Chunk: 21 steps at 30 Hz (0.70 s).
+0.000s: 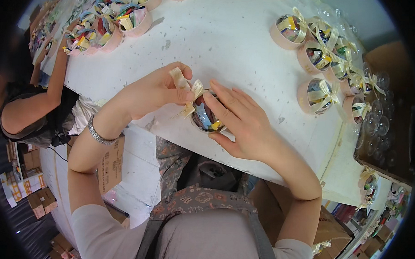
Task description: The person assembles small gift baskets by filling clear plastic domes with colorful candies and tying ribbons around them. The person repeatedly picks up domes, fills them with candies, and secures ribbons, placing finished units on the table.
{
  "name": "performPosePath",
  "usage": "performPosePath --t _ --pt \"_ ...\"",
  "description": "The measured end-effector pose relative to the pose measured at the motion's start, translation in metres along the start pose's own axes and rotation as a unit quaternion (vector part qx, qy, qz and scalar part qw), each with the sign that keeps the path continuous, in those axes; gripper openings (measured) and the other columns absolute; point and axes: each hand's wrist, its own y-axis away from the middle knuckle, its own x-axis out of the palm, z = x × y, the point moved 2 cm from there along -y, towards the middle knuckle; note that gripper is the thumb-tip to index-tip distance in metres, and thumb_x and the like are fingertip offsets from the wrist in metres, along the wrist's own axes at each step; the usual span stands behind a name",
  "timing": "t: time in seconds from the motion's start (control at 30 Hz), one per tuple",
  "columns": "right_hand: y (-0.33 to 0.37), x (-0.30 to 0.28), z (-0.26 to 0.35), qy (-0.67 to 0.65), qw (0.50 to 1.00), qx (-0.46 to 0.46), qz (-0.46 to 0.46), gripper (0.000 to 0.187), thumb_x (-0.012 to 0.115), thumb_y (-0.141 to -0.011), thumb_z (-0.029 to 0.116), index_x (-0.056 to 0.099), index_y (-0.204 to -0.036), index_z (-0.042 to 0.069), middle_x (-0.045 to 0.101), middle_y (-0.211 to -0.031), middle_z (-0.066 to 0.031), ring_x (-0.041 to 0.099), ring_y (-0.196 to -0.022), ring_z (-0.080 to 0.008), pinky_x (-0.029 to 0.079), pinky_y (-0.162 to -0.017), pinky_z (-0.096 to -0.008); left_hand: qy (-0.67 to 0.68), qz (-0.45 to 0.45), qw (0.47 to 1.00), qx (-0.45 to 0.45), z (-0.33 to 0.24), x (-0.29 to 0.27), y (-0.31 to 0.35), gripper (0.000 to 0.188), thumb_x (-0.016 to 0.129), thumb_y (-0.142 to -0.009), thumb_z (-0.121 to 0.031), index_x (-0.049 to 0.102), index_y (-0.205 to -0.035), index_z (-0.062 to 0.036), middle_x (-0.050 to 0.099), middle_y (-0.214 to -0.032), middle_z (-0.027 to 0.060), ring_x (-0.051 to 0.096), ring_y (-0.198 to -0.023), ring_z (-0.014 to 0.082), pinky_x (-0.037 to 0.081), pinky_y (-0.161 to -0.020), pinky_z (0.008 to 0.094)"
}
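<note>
A small round gift box (202,114) with a clear top and colourful packets inside sits near the table's front edge. A cream ribbon (196,90) lies across it, and one end trails toward its left side. My left hand (161,89) is closed in a pinch on the ribbon, just left of the box; a loop sticks up between its fingers. On the box's right side rests my right hand (246,121). Its index finger reaches over the top and its thumb holds the near edge; the palm hides part of the box.
Several ribboned boxes (318,94) stand at the right, near a carton (399,136) of clear plastic domes (379,122). Filled pink boxes without lids (138,24) are grouped at the far left. Another person's arm (57,74) reaches over the table there.
</note>
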Motion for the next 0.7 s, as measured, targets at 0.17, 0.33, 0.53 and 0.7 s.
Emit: performPosePath --t 0.17,0.33,0.53,0.7 --pt "-0.008 0.006 0.001 0.014 0.999 0.033 0.013 0.081 0.08 -0.069 0.017 0.043 -0.138 -0.001 0.042 -0.143 -0.024 0.05 -0.121 -0.0363 0.042 -0.102 -0.0447 -0.079 -0.08 0.99 0.083 -0.013 0.037 0.016 0.064 0.079 -0.076 -0.009 0.045 -0.13 -0.0092 0.059 -0.103 -0.0007 0.056 -0.092 0.0095 0.046 -0.084 0.0284" --pt "-0.019 0.014 -0.023 -0.055 0.995 0.076 0.012 0.083 0.083 -0.068 0.023 0.043 -0.136 -0.003 0.043 -0.141 -0.0214 0.049 -0.118 -0.034 0.044 -0.099 -0.0395 -0.483 -0.136 0.837 0.218 -0.02 0.056 0.021 0.09 0.082 -0.07 -0.009 0.035 -0.146 -0.0099 0.054 -0.126 0.0079 0.055 -0.109 0.0217 0.045 -0.094 0.0352" --pt "-0.031 0.008 -0.042 -0.222 0.97 0.091 0.036 0.082 0.09 -0.056 0.021 0.05 -0.125 0.002 0.052 -0.118 -0.0139 0.053 -0.11 -0.0297 0.048 -0.092 -0.0359 -0.339 -0.204 0.896 0.202 0.012 0.059 0.028 0.081 0.074 -0.074 -0.005 0.035 -0.145 -0.0047 0.045 -0.137 0.0153 0.045 -0.127 0.0288 0.038 -0.106 0.0393" --pt "-0.025 0.016 -0.048 -0.195 0.978 0.062 -0.05 0.072 0.093 -0.049 0.021 0.053 -0.107 0.004 0.054 -0.103 -0.0112 0.056 -0.098 -0.0281 0.05 -0.081 -0.0359 -0.316 -0.193 0.887 0.275 0.04 0.049 0.013 0.085 0.078 -0.074 -0.015 0.033 -0.145 -0.0019 0.042 -0.141 0.0207 0.042 -0.131 0.0352 0.037 -0.108 0.0407"
